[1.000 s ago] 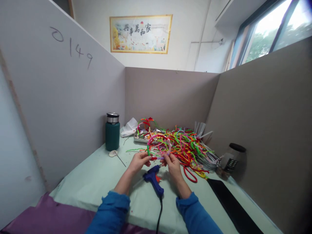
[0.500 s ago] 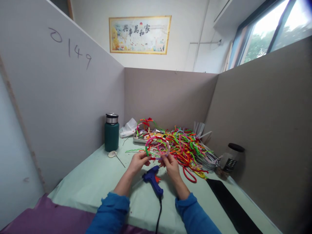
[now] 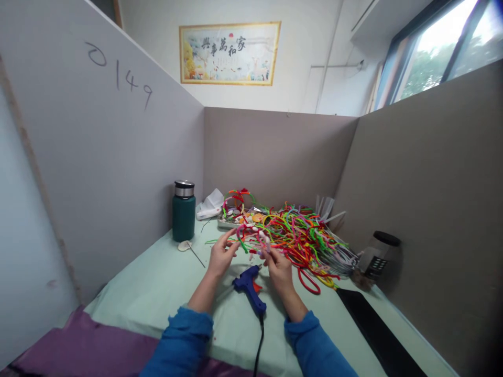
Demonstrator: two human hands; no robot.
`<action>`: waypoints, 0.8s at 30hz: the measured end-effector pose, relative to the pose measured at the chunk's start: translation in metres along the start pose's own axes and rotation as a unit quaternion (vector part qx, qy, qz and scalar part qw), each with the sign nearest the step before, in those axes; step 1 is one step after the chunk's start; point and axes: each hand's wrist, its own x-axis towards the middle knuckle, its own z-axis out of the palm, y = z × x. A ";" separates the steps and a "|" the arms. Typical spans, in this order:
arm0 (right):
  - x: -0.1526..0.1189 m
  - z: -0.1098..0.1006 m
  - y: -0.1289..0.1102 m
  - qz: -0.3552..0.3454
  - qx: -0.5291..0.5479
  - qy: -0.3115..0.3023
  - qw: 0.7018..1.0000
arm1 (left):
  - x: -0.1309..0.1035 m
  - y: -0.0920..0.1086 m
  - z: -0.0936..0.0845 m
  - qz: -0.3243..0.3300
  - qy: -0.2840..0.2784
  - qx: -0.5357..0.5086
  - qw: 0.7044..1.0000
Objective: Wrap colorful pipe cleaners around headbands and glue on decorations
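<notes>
Right hand (image 3: 278, 268) has a multicolour fuzzy loop (image 3: 264, 238) pinched above the table (image 3: 153, 288); left hand (image 3: 221, 257) is loosely open at its left edge, can't tell if it's touching. Blue glue gun (image 3: 249, 289) lies between the forearms, fuzzy-stick pile (image 3: 302, 233) behind, beside a metal tray (image 3: 226, 225) of small bits. Jar's (image 3: 371, 262) black label is too tiny to read. Left partition (image 3: 157, 136) says 0149; wall banner (image 3: 230, 53) reads 家和萬事興, right to left.
</notes>
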 end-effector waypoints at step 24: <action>0.001 -0.002 -0.002 -0.010 0.002 0.028 1.000 | -0.002 0.004 -0.002 0.042 0.007 0.010 0.999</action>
